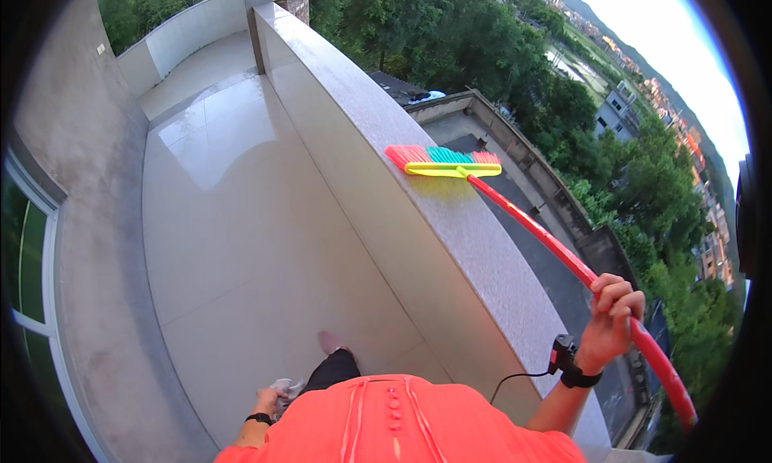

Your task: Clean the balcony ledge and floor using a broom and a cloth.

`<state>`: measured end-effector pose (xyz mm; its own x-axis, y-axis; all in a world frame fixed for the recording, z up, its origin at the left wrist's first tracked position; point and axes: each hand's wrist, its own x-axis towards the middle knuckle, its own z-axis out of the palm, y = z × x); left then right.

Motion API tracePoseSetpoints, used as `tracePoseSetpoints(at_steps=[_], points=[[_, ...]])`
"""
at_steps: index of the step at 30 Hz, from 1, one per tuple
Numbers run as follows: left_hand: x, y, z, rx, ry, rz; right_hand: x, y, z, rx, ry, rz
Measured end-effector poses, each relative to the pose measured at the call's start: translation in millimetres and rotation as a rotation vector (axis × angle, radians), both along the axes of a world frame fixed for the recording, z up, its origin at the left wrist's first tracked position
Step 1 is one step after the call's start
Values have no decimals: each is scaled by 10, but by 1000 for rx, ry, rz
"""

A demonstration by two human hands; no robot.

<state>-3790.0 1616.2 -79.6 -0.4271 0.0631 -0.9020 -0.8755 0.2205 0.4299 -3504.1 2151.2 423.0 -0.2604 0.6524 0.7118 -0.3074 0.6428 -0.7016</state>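
Observation:
My right hand (615, 315) is closed around the red handle (543, 237) of a broom, out over the right side of a balcony parapet (458, 240). At the handle's far end, a yellow-green broom head (452, 169) with pink and green bristles (449, 154) lies across the parapet's stone top. Whether the bristles touch the stone is hard to tell. Low beside my body, my left hand (269, 398) holds a crumpled greyish-white cloth (289, 390), partly hidden by my orange shirt.
Pale, glossy tiles (241, 222) cover the balcony floor. On the left stand a grey wall (90, 179) and a white-framed window (51, 264). A post (256, 35) rises at the far end. Beyond the parapet is a drop to a lower roof (543, 258) and trees (482, 59).

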Motion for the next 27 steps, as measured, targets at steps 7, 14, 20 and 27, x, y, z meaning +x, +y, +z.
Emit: tracePoseSetpoints(at_steps=[7,14,20,27], points=[[-1091,913,346,11,183,-209,-1010,-30,95,74,-38,0],[-1746,859,386,-51,237,-143,-1582,151,55,77,-11,4],[-1781,810,627,-238,252,-266,-2152,629,-74,97,42,145],[-2452,1087,1239,-304,253,-250,-3752,1511,-432,155,186,78]])
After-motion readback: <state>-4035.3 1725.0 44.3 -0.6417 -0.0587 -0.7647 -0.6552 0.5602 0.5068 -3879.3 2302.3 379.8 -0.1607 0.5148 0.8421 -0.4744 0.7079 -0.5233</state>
